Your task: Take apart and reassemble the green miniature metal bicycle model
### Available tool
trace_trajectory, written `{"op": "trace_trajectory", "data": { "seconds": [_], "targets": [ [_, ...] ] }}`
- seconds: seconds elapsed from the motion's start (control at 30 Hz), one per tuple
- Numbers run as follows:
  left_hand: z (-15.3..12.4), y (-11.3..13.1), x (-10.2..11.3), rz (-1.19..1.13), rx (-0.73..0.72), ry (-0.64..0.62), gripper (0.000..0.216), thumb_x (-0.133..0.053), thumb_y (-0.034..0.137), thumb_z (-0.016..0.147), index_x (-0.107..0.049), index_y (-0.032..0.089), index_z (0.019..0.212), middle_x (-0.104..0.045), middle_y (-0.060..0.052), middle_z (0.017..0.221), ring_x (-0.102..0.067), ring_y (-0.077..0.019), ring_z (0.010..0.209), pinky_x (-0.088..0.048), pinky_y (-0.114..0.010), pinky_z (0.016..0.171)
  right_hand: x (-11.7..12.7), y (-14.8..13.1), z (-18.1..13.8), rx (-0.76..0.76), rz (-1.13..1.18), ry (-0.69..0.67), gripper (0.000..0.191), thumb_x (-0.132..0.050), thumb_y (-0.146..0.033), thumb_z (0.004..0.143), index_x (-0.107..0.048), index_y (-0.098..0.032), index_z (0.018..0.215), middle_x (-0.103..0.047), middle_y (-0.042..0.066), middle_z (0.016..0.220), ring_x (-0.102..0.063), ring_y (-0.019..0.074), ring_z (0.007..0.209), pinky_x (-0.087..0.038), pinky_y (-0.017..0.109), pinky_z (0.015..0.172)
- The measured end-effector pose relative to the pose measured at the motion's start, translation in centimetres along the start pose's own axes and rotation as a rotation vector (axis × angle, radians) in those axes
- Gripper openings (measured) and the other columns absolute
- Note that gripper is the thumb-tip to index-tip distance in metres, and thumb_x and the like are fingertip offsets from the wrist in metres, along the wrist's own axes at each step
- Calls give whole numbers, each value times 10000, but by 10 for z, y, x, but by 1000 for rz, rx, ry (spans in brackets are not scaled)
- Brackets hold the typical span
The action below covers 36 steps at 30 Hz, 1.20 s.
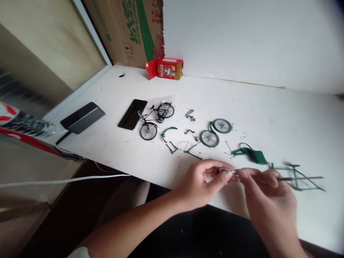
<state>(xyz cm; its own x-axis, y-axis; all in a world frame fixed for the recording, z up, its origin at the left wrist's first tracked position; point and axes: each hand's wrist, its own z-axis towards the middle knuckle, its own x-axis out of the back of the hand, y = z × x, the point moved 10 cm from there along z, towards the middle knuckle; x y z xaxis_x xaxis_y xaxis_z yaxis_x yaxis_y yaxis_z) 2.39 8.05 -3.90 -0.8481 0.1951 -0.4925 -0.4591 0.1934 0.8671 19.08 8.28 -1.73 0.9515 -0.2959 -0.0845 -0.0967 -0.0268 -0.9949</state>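
Close to the table's front edge, both hands meet at a small silver metal part (pixel 227 170). My left hand (pixel 200 182) pinches it between thumb and fingers. My right hand (pixel 268 193) is closed, its thumb and forefinger at the part's right end; its fingers hide what else it may hold. Just beyond my right hand is a dark green toy bicycle frame (pixel 296 173), blurred. A thin dark rod reaches from the right fingers towards it; I cannot tell whether they join. Nearby lie a green box-like part (pixel 258 157) and green-rimmed wheels (pixel 209 138).
An assembled black model bicycle (pixel 154 118) rests beside a phone (pixel 132 114). Green mudguard (pixel 170 129) and fork-like pieces (pixel 172 147) lie left of the wheels. A dark, flat device (pixel 82 117), a red box (pixel 170 68) and a cardboard carton (pixel 131 32) are farther off.
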Motion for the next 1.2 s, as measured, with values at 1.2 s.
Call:
{"op": "trace_trajectory", "data": {
  "seconds": [1.2],
  "targets": [
    [-6,4,-1,-28,15,1,181,-810,262,980,-814,106,1072,-861,-141,993,-853,-242,924,-697,-346,912,-8,-31,-16,344,-25,-192,482,-813,-52,905,-391,-281,862,-831,21,913,-806,203,882,-659,343,750]
  ]
}}
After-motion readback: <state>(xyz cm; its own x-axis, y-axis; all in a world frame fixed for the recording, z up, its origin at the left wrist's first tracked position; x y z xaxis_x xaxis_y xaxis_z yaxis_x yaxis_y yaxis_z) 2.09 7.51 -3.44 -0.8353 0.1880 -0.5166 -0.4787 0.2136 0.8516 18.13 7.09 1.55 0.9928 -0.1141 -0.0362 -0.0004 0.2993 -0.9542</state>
